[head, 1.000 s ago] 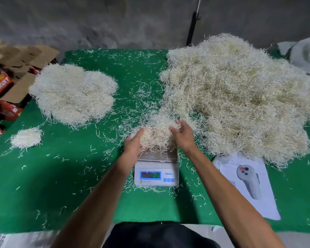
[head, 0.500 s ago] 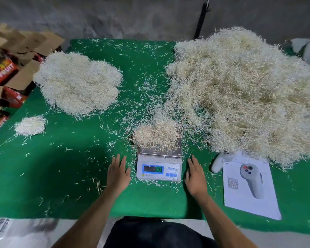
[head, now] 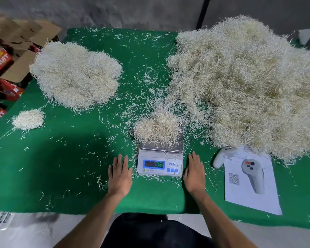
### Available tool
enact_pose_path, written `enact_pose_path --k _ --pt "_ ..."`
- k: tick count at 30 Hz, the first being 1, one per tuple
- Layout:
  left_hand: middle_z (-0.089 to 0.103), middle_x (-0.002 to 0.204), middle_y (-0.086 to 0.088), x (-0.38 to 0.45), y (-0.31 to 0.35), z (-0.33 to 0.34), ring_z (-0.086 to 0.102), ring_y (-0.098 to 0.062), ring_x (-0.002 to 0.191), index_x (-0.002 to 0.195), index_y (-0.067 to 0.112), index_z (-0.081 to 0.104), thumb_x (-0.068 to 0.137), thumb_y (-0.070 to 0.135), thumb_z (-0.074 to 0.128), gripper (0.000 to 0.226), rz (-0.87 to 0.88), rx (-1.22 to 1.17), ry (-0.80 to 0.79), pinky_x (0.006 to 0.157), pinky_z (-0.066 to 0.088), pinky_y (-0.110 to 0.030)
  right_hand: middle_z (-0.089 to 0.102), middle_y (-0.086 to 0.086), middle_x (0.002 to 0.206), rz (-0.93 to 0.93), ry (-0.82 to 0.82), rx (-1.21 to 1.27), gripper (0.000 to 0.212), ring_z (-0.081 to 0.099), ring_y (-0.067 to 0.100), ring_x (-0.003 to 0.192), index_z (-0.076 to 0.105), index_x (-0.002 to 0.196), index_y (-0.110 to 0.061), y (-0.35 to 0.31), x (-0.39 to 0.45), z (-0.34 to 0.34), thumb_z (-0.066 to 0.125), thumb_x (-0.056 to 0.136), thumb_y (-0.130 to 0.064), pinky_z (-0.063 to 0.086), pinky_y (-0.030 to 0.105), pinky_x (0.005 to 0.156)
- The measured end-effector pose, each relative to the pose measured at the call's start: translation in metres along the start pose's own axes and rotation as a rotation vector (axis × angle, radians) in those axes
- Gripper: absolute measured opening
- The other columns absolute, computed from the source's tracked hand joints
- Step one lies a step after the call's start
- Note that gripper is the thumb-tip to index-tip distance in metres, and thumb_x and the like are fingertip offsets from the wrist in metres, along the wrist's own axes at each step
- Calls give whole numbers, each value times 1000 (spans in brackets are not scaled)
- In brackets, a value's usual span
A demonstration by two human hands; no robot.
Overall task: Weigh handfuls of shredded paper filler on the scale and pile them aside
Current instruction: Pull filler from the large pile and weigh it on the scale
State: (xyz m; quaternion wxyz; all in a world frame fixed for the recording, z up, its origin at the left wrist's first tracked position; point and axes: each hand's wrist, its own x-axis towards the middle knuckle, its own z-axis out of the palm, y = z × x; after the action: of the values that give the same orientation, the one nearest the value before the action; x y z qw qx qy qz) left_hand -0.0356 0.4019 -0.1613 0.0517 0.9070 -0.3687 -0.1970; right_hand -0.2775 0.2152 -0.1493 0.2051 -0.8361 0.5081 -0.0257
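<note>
1. Heaping toward two o'clock, the big pile (head: 245,83) of unweighed shredded paper covers the right of the green table (head: 61,167); its near edge spills almost to the scale.
2. At ten o'clock lies the weighed pile (head: 75,74), flat and wide, well apart from the scale, with open green cloth between for carrying a handful across.
3. At four o'clock a printed sheet (head: 249,183) lies on the cloth, and a white controller (head: 222,156) sits just beyond its far corner, beside the big pile's edge.
4. Dead centre, the scale (head: 160,161) has its display lit; the digits are too blurred to read surely.
5. On its pan sits the handful (head: 157,127), overhanging at eleven o'clock and brushing the big pile's fringe.
6. Both the left hand (head: 120,176) and the right hand (head: 194,174) lie flat, fingers straight, either side of the scale, holding nothing.
7. At nine o'clock sits a small clump (head: 28,119) near the table's left edge.
8. Judged: the reading is being taken; next comes scooping the handful cleanly off the pan toward ten o'clock, without snagging the big pile's strands.
</note>
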Motion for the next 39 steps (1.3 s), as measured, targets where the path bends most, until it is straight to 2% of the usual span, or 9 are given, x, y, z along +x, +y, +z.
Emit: enact_pose_path --k 13,17,19,21,25,29,31,34,39 --pt "-31 163 -2 1 -2 -4 -30 -19 149 157 28 -21 109 42 14 61 9 -39 -57 126 -9 -47 -19 7 169 3 -98 -141 71 -20 21 156 -7 163 -11 -7 0 -1 32 104 -11 -7 41 128" --pt "-3 170 -3 4 3 -12 -5 -21 157 162 25 11 107 39 36 62 -18 -78 8 127 4 -45 30 12 166 -2 -160 -125 54 34 30 149 35 157 -10 -6 23 -31 43 104 -12 29 46 123" --pt "34 161 -9 11 13 -27 30 -25 149 154 19 37 104 36 47 54 -64 -143 117 121 22 -46 67 15 127 -6 -116 35 29 67 28 103 61 131 -10 -12 41 -59 47 106 -16 55 45 97" --pt "59 141 -10 22 30 -48 53 -27 130 146 13 48 105 35 46 46 -114 -318 255 113 32 -47 72 13 107 -6 51 257 23 69 22 78 65 119 -9 -28 56 -83 49 107 -18 59 37 81" --pt "64 102 -1 43 77 -99 63 -17 89 128 18 53 106 51 28 47 -107 -747 253 86 55 -46 66 6 128 -46 202 614 40 65 -3 73 54 142 -11 -81 84 -109 49 108 -30 52 10 62" --pt "58 107 6 54 122 -130 58 -21 106 119 34 52 107 53 25 35 -8 -847 92 82 51 -33 52 11 149 -11 -75 773 63 63 27 120 39 155 -14 -129 89 -102 60 102 -38 56 48 99" --pt "56 117 11 56 135 -135 49 -17 116 116 39 54 106 50 39 21 -11 -997 36 88 46 -26 58 11 143 -20 -76 773 62 61 23 125 44 151 -6 -138 92 -90 64 100 -35 51 46 106" --pt "39 157 -5 59 137 -152 45 -27 137 153 24 38 89 62 66 79 -190 -1281 33 110 37 -45 65 -3 81 -54 -51 952 40 60 0 60 61 110 -11 -145 94 -98 65 96 -49 50 28 63" --pt "8 169 3 74 142 -187 11 -25 154 160 38 14 61 87 72 124 -85 -1516 -246 119 12 -61 50 -6 64 -291 -202 974 28 43 11 50 62 81 -28 -158 100 -131 57 103 -45 41 26 52"
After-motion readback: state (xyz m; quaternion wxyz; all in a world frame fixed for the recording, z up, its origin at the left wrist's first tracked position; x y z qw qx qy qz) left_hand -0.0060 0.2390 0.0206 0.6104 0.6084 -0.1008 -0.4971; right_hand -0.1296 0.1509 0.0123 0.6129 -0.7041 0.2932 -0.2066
